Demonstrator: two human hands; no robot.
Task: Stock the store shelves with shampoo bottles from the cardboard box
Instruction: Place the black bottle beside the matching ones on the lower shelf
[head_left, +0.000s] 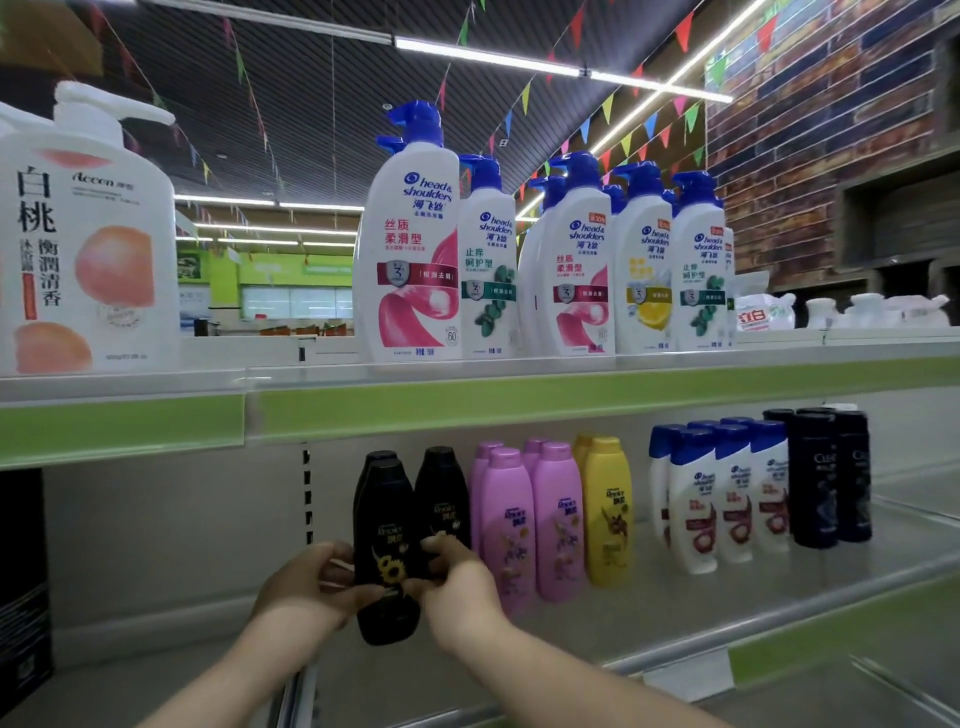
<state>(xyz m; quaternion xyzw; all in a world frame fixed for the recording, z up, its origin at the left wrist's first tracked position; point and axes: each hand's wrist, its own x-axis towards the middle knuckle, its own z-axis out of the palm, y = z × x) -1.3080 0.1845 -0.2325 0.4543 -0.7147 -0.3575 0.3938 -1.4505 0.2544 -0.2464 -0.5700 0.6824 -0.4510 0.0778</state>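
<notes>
Both hands are gripping one black shampoo bottle (387, 545) low on its body, left hand (306, 582) curling its fingers round the left side and right hand (457, 587) clamping the right, likely steadying it upright. Bottle is sitting at the front of the lower shelf (675, 613); can't tell if its base is touching. It's lining up before matching black bottles (441, 488), beside pink bottles (558, 519), probably fronting that row. Cardboard box isn't showing.
</notes>
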